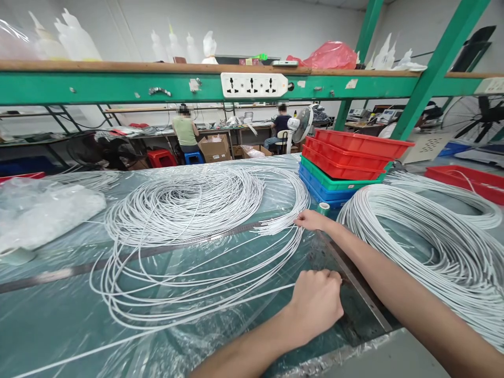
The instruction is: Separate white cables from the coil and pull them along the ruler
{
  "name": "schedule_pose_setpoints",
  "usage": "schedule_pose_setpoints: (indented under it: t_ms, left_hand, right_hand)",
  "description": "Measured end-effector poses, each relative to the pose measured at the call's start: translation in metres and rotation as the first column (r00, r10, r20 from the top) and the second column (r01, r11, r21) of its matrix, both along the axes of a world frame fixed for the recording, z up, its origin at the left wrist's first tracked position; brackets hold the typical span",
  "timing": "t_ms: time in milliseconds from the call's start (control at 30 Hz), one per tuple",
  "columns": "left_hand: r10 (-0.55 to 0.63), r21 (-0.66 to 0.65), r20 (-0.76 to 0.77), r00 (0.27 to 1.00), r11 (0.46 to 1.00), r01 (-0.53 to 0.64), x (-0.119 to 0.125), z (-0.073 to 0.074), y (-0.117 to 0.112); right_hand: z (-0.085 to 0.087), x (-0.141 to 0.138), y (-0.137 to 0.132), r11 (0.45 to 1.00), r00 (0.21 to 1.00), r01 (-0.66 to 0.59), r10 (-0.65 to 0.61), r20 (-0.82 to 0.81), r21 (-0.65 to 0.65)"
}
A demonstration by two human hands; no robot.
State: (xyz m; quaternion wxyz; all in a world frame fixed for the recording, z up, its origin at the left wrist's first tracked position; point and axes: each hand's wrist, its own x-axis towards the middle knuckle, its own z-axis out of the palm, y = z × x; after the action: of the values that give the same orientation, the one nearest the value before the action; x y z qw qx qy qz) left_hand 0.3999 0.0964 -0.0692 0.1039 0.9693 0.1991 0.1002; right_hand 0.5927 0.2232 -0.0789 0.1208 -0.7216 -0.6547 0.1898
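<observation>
My left hand (317, 302) is closed in a fist around a white cable (236, 303), low over the front of the table. The cable runs out leftward from the fist. Farther off, my right hand (311, 219) pinches a white cable at the edge of a loose coil (202, 283). Cut cable ends (271, 226) lie just left of those fingers. Behind them spreads a large tangled coil of white cable (185, 205). A metal ruler (74, 270) lies across the table, partly under the cables.
Stacked red trays (346, 163) stand behind my right hand, beside a green tape roll (323, 208). A thick cable coil (425, 236) lies at right, a clear plastic bag (47, 210) at left. A green shelf beam (177, 86) with a socket strip (254, 85) crosses above. Two people sit beyond.
</observation>
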Motion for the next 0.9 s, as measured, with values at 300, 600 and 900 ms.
schedule_pose_setpoints:
  t_ms: [300,600,900]
  left_hand:
    - [-0.007,0.003,0.017,1.000,1.000,0.007,0.0005,-0.0033,0.0000]
    - [-0.007,0.011,0.015,1.000,1.000,0.007,0.0005,-0.0027,0.0011]
    - [-0.009,0.003,-0.001,1.000,1.000,0.009,0.0004,-0.0022,0.0008]
  right_hand:
    - [0.0009,-0.0003,-0.0004,1.000,1.000,-0.020,0.020,-0.008,0.019]
    - [0.0008,-0.0003,-0.0008,1.000,1.000,-0.011,0.011,-0.008,0.025]
    - [0.0025,-0.0014,-0.0014,1.000,1.000,-0.002,0.002,-0.018,0.010]
